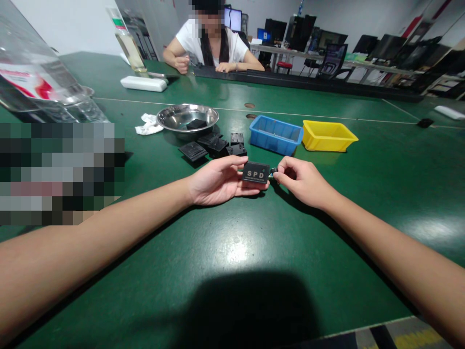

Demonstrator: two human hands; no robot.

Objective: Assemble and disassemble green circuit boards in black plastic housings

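My left hand (221, 182) is closed around a black plastic box (256, 173) marked "SPD", thumb on its top edge and fingers beneath. At the box's right end, my right hand (300, 179) pinches a small dark part (274, 172) with a greenish edge, perhaps a connector or circuit board; its kind is too small to make out. The part meets or nearly meets the box's side. Just beyond my left hand lies a loose heap of black plastic cases (218, 145).
Behind the heap stands a steel bowl (163, 125) with a black piece inside. A blue bin (272, 140) and a yellow bin (329, 140) are side by side beyond my right hand. A large clear bottle (47, 72) leans into view at left. A person in white (214, 46) sits across the green table (232, 232).
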